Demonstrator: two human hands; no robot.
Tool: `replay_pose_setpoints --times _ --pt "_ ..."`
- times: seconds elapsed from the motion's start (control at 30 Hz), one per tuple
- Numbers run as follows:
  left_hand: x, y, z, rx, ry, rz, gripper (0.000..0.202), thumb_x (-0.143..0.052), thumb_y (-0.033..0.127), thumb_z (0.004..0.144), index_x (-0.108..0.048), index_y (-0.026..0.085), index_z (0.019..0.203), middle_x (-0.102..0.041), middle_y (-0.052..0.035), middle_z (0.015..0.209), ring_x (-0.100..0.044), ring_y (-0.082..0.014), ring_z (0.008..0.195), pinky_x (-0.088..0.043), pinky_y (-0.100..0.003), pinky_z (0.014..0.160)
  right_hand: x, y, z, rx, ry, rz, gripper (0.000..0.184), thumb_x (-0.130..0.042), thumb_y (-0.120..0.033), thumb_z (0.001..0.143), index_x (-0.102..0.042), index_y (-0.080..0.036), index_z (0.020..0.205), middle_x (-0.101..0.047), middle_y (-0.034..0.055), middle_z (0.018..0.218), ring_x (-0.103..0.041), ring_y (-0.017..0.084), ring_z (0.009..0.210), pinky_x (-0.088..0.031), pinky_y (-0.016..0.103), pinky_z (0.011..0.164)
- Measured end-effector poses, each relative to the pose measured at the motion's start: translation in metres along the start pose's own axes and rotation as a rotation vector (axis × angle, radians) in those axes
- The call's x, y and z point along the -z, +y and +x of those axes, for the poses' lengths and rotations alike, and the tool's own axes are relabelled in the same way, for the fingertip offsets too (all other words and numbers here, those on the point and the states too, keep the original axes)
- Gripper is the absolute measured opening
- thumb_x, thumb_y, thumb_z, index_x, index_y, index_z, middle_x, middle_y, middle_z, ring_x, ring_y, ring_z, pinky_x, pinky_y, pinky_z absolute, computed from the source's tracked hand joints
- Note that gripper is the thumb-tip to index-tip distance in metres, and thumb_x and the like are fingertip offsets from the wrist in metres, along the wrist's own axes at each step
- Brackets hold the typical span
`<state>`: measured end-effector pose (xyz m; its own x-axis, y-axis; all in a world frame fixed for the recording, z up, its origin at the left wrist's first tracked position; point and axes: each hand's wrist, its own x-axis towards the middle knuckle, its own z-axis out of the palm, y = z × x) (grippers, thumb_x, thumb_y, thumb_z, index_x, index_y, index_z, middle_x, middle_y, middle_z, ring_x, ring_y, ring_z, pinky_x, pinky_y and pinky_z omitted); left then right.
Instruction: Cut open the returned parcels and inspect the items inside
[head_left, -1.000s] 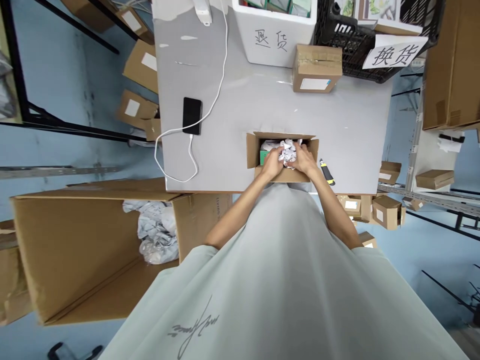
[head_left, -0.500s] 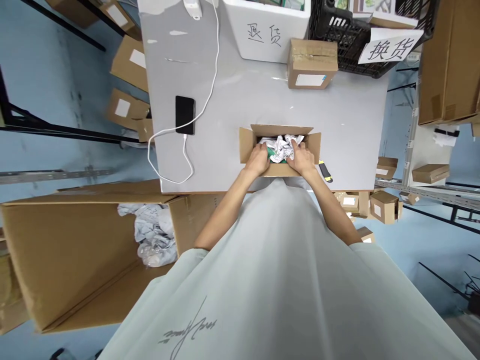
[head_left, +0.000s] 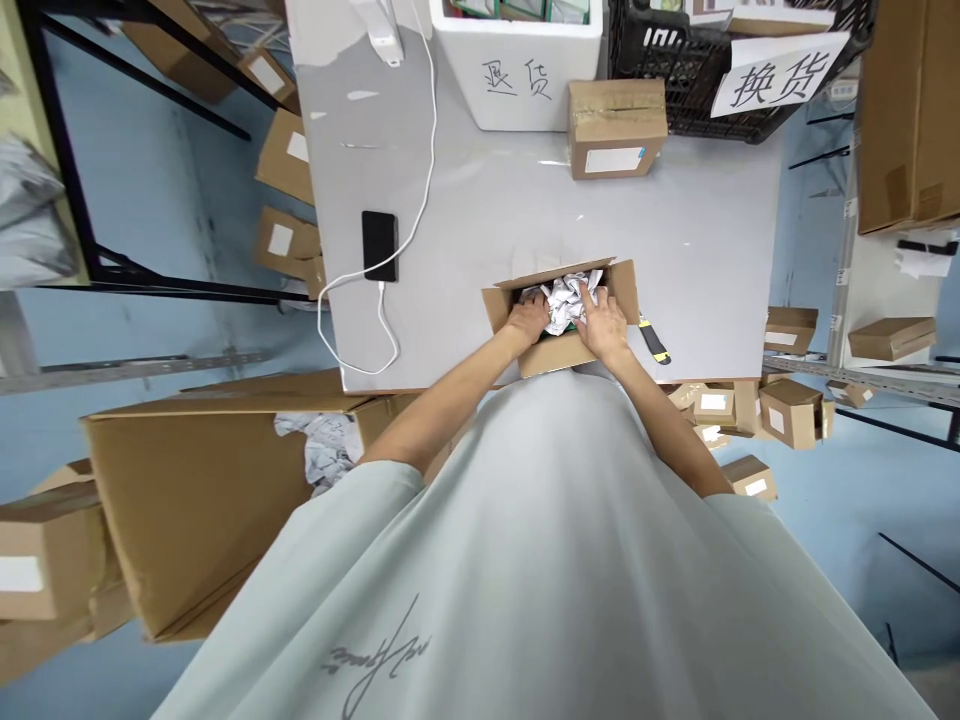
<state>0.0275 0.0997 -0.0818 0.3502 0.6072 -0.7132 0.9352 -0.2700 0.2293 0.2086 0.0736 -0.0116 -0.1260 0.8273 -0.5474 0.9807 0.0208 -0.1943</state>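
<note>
A small open cardboard box (head_left: 622, 285) stands near the front edge of the grey table (head_left: 465, 210). Crumpled white paper (head_left: 564, 295) fills it, with a bit of something green beneath. My left hand (head_left: 527, 318) reaches into the box's left side, fingers curled down onto the paper. My right hand (head_left: 604, 322) lies on the paper's right side with fingers stretched forward and pressing.
A yellow-and-black utility knife (head_left: 654, 340) lies right of the box. A black phone (head_left: 379, 245) on a white cable lies to the left. A sealed parcel (head_left: 616, 127), a white bin (head_left: 517, 60) and a black crate (head_left: 675, 60) stand at the back. A big carton (head_left: 202, 500) with paper sits on the floor left.
The box has turned slightly and its right end has swung away. Both hands went from gripping the paper wad above the box to pressing it down inside.
</note>
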Motion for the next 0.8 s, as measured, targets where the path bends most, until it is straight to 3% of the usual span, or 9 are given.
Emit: replay_pose_setpoints --times 0.13,0.3,0.43,0.57,0.7,0.8 --pt "-0.003 0.0014 0.0012 0.021 0.057 0.001 0.075 -0.061 0.018 0.103 -0.046 0.007 0.176 -0.048 -0.0371 0.175 -0.049 -0.0495 0.162 -0.052 -0.063 0.124 -0.0008 -0.0028 0.0008 -0.011 0.006 -0.009 0.088 -0.061 -0.043 0.114 -0.023 -0.018 0.189 -0.044 0.0288 0.181 -0.055 0.044 0.154 -0.047 0.057 0.131" --pt "-0.0002 -0.0038 0.0056 0.021 0.011 -0.001 0.067 -0.054 0.016 0.107 -0.052 0.007 0.173 -0.052 -0.0357 0.173 -0.053 -0.0449 0.16 -0.048 -0.062 0.128 0.0024 -0.0044 0.0046 -0.005 -0.018 -0.004 0.086 -0.056 -0.041 0.117 -0.02 -0.014 0.19 -0.049 0.031 0.174 -0.056 0.044 0.151 -0.047 0.057 0.13" --pt "0.0013 -0.0009 0.0071 0.022 0.014 -0.017 0.074 -0.063 0.012 0.1 -0.051 0.004 0.173 -0.051 -0.0363 0.174 -0.054 -0.0446 0.159 -0.046 -0.06 0.13 0.0042 -0.0048 0.0057 0.013 -0.018 -0.028 0.087 -0.053 -0.035 0.115 -0.014 -0.012 0.19 -0.053 0.0319 0.171 -0.058 0.044 0.148 -0.05 0.056 0.128" --pt "0.0 0.0049 0.0069 0.063 0.073 -0.04 0.078 -0.065 0.017 0.104 -0.045 0.012 0.179 -0.047 -0.031 0.179 -0.046 -0.0431 0.167 -0.036 -0.062 0.137 0.0017 -0.0043 0.0056 0.015 -0.005 -0.041 0.086 -0.049 -0.035 0.116 -0.013 -0.011 0.19 -0.054 0.0323 0.169 -0.059 0.045 0.148 -0.051 0.057 0.126" --pt "-0.0007 0.0018 0.0069 0.103 0.143 -0.085 0.081 -0.063 0.018 0.103 -0.043 0.017 0.181 -0.044 -0.0279 0.184 -0.04 -0.0431 0.172 -0.032 -0.062 0.139 0.001 -0.0063 0.0072 0.0 0.0 -0.045 0.085 -0.051 -0.039 0.118 -0.013 -0.015 0.191 -0.056 0.0321 0.166 -0.063 0.043 0.145 -0.054 0.054 0.124" --pt "0.0006 -0.0017 0.0081 0.132 0.12 -0.113 0.083 -0.071 0.021 0.098 -0.05 0.016 0.178 -0.044 -0.0298 0.183 -0.04 -0.0473 0.171 -0.033 -0.064 0.138 0.0043 -0.0101 0.0091 -0.013 0.004 -0.065 0.085 -0.051 -0.04 0.119 -0.011 -0.019 0.192 -0.054 0.0317 0.168 -0.07 0.041 0.139 -0.06 0.05 0.117"
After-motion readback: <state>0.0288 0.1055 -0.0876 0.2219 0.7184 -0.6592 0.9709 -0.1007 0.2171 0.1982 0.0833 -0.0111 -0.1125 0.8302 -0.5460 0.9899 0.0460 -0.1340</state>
